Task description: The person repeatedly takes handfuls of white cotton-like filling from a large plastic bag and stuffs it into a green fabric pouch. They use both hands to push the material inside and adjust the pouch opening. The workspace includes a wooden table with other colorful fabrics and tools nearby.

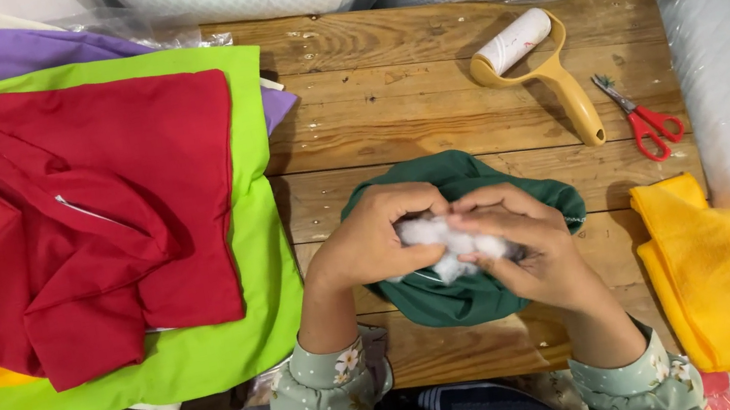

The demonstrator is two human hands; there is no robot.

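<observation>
Right at the near edge of the wooden table, I've got my left hand and right hand both pinched on a clump of white stuffing at the mouth of the green cover. Looks like the filling stage; next I'd need to poke it deeper, keeping the opening spread.

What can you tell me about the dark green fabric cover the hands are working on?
The dark green fabric cover looks like soft woven cloth, bunched and rumpled into a rounded heap on the wooden table, near its front edge. Its opening faces up, with white fibre stuffing showing in it. The left hand and right hand both rest on it, fingers pinching the stuffing at the opening. A pale line along its right edge may be a zip or seam; I cannot tell which.
</observation>
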